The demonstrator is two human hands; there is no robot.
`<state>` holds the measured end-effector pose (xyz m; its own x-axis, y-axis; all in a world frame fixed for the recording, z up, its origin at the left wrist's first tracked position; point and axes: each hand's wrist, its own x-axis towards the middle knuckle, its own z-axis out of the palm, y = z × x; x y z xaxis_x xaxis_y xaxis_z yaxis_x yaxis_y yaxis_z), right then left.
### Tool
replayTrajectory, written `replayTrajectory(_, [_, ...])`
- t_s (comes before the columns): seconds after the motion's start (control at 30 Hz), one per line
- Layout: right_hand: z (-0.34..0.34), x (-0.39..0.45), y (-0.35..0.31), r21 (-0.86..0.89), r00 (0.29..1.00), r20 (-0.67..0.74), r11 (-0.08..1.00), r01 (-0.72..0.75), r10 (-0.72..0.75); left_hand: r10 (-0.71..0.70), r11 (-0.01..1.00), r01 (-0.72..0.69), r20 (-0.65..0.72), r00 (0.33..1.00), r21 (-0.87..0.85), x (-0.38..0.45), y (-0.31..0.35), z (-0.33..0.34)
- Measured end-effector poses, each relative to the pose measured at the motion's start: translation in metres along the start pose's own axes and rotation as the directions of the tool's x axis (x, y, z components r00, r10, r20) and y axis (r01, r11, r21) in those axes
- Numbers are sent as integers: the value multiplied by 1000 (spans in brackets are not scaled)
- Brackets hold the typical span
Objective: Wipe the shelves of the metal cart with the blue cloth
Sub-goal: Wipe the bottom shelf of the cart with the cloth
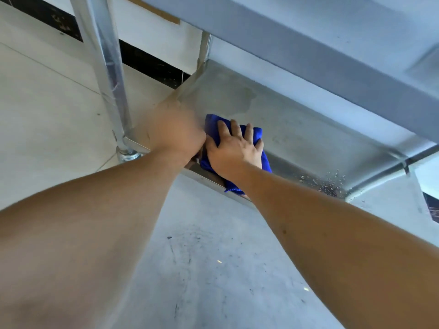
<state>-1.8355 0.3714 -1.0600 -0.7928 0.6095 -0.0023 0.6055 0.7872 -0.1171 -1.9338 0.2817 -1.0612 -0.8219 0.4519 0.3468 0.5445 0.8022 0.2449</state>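
Cloth [257, 135] under my flat right hand [234, 150] | left hand [177, 131] beside, blurred, grip unclear | unwiped shelf [308, 129] lies rightward

I see bright, even daylight, soft shadows, wide-angle bending at the edges, and motion blur smearing my left hand [177, 131] toward 11 o'clock.

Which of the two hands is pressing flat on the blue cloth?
The right hand, fingers spread on the blue cloth. The left hand is blurred beside it.
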Motion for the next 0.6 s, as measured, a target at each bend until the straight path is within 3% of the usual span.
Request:
replayTrajectory(0.4, [-1,-46,46,5,992,30,992,-123,123,-10,993,-4,124,992,118,12,23,-11])
replayTrajectory(0.6, [-3,-25,67,-9,981,4,981,-196,196,150,986,-167,320,936,27,23,36,14])
